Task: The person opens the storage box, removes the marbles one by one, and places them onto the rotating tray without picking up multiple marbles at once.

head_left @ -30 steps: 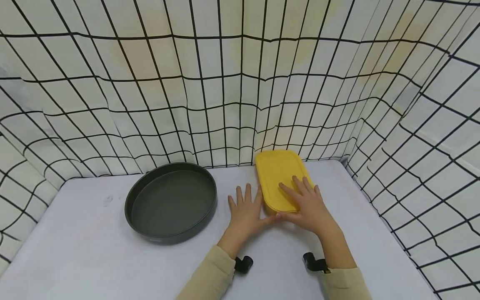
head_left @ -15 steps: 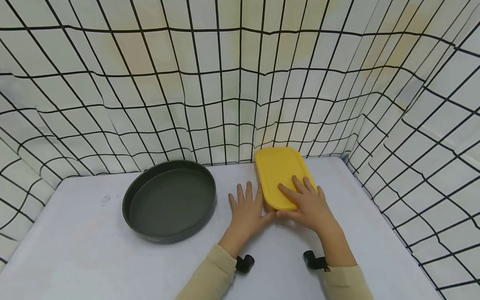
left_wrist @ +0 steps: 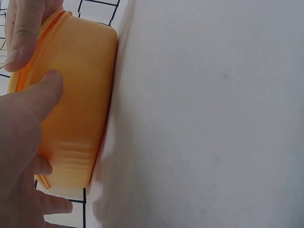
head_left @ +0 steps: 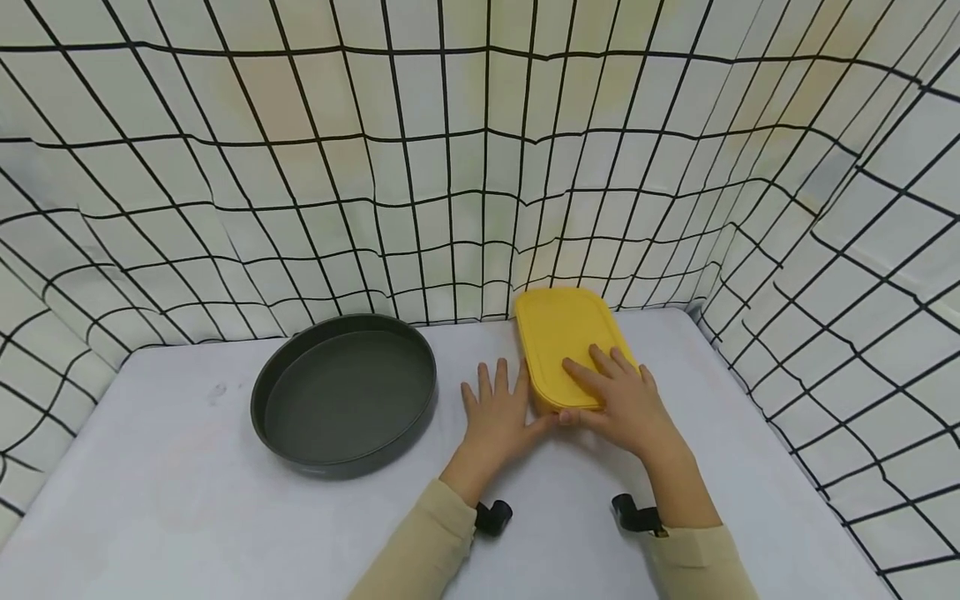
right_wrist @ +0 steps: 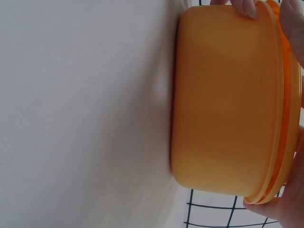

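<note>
A yellow-orange food container with a flat yellow lid stands on the table, right of the middle. My left hand lies at its near left corner with fingers spread. The left thumb touches the near wall, and the index finger reaches along the left side. My right hand rests on the lid's near right part, fingers spread across the top and thumb at the near edge. In the right wrist view, a narrow groove runs between the lid and the container's body. Its contents are hidden.
A round dark grey-green pan stands on the white table, left of my hands. Behind and at both sides rise white cloth walls with black grid netting; the container stands close to the back one.
The head view has tilted slightly, so everything appears a little higher. Both hands stay in about the same place on the container.
</note>
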Demonstrator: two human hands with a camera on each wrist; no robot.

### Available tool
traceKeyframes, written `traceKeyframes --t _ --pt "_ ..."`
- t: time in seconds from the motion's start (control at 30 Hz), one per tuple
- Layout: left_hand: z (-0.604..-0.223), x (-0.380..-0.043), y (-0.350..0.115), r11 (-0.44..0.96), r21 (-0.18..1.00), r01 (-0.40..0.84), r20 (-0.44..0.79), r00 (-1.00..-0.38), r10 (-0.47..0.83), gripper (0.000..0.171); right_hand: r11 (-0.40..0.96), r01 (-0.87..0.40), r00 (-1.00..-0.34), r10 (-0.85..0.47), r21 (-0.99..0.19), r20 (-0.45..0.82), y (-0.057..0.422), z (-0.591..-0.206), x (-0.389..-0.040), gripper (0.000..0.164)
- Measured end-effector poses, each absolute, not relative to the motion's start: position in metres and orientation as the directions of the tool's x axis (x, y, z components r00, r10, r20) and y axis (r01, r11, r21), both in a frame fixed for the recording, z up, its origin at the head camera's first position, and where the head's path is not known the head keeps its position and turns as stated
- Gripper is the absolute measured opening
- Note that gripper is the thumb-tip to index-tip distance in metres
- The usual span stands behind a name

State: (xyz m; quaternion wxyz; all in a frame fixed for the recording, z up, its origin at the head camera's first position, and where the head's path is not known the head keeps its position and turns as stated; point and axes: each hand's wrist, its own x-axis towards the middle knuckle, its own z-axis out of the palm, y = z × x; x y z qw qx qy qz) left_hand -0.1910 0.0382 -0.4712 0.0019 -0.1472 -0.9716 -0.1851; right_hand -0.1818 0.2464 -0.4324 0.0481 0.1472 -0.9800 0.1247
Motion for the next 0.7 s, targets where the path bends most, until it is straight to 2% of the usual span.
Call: traceKeyframes --t 0.27,0.43,0.7 --pt "-0.4682 -0.1914 0.0365 0.886 0.364 0.288 0.055 -0.956 0.288 0.101 0.92 -0.302 -0.952 -0.276 -0.251 0.136 0.2456 -0.4304 -0.1836 0.077" --pt "-0.4681 -0.1908 0.0354 0.887 0.359 0.292 0.062 -0.955 0.29 0.099 0.915 -0.325 -0.941 -0.288 -0.239 0.175 0.2462 -0.4323 -0.1842 0.072" --pt "-0.469 -0.1923 0.0351 0.881 0.37 0.294 0.049 -0.953 0.298 0.095 0.917 -0.344 -0.925 -0.295 -0.201 0.239 0.2473 -0.4309 -0.1853 0.072"
